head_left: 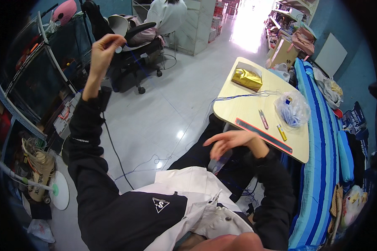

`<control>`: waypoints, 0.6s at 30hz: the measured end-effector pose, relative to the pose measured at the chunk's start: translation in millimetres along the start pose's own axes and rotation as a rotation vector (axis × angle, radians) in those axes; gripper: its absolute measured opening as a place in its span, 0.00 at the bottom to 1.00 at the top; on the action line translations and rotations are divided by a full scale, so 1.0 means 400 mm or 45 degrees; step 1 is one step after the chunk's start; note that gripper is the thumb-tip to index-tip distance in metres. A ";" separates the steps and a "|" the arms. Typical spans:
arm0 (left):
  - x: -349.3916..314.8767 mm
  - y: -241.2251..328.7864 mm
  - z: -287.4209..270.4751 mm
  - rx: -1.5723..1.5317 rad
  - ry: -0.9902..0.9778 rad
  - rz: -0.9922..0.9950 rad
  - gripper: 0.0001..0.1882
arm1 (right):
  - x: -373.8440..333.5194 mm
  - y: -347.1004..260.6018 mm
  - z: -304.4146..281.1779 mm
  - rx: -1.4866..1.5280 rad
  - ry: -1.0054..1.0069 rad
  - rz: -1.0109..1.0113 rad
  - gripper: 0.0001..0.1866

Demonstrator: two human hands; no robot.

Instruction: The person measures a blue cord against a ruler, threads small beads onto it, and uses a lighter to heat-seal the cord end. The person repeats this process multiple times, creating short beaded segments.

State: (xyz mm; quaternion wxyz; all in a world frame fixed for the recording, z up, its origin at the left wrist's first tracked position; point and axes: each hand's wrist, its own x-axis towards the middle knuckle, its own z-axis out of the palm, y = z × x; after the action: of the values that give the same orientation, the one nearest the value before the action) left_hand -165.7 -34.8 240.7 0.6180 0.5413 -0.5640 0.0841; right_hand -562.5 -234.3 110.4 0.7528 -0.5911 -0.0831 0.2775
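Observation:
My left hand is raised high at the upper left, with thumb and fingers pinched together on a thin blue thread. A small whitish round thing shows just under its fingertips; what it is I cannot make out. From there the thread slants down across the grey floor and fades from sight. Over my lap, beside the table's near edge, my right hand has its fingers loosely apart and nothing visible in them. Loose blue thread lies tangled on the floor by my leg.
On the cream table are a gold foil packet, blue strands, a clear plastic bag, pink thread snips, a yellow tube and a ruler. An office chair stands ahead; a person sits beyond.

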 end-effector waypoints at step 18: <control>-0.417 -0.071 0.791 -1.095 -0.354 -0.526 0.08 | 0.014 -0.165 0.026 -0.603 1.824 -0.858 0.11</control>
State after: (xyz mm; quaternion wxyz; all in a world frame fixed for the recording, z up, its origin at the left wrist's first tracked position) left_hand -395.5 -203.5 22.8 0.7079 0.3437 -0.5057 -0.3534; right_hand -541.6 -232.3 173.9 0.5217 -0.7112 0.1879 -0.4321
